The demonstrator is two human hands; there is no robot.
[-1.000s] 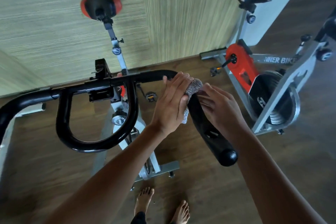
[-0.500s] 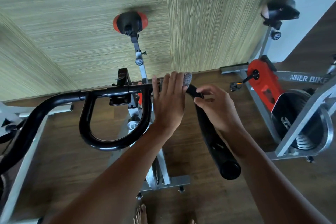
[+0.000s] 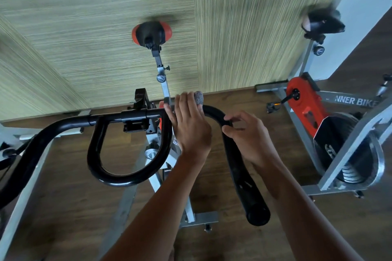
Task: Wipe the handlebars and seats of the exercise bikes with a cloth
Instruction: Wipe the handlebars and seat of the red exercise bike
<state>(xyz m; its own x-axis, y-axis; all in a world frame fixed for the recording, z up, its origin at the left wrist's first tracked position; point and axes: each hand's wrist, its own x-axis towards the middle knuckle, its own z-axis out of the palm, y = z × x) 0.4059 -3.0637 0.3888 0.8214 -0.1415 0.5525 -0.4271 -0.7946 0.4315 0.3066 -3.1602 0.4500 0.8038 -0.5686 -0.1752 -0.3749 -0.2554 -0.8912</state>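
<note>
At left and centre: black looped handlebars (image 3: 121,180); red-and-black seat (image 3: 150,34) beyond. Centre: left hand (image 3: 191,127), fingers straight, pressing grey cloth (image 3: 198,97) onto the bar, cloth showing past the fingertips. Next: right hand (image 3: 250,135), fingers curled round the bar's bend. Far right: second bike (image 3: 305,108).

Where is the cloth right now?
Centre of the head view: the cloth lies under the left hand on the handlebar, its grey end poking out above.
</note>
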